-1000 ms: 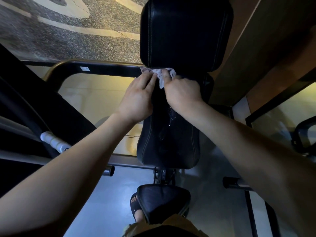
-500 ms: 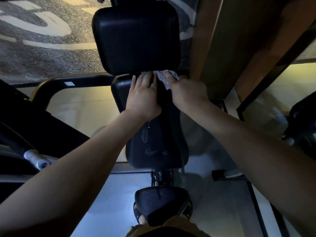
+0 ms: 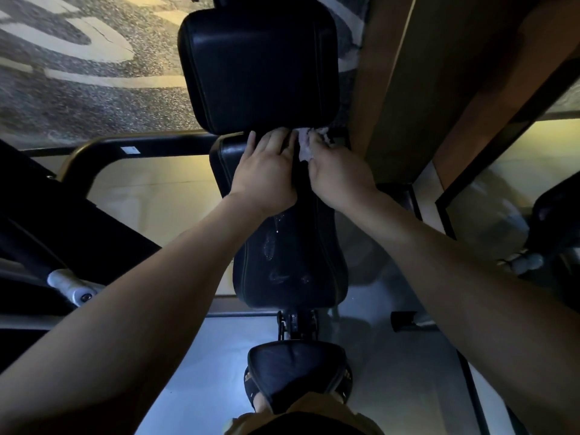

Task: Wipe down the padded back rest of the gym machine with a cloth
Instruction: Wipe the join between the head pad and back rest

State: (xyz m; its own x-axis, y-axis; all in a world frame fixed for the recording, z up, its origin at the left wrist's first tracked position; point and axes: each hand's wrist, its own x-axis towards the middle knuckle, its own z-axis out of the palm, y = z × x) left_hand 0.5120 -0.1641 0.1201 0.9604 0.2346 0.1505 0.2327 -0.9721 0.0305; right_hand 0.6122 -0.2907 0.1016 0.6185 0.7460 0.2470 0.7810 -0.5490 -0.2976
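Atop back rest: left hand flat, right hand around cloth

A black seat pad sits low, a curved black bar left, wooden panelling right.

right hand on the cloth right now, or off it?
Touching. Head view: fingers of the right hand curl over the cloth at the top end of the back rest; no gap shows.

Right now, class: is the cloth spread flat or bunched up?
Bunched: the white cloth shows crumpled folds in the right hand.
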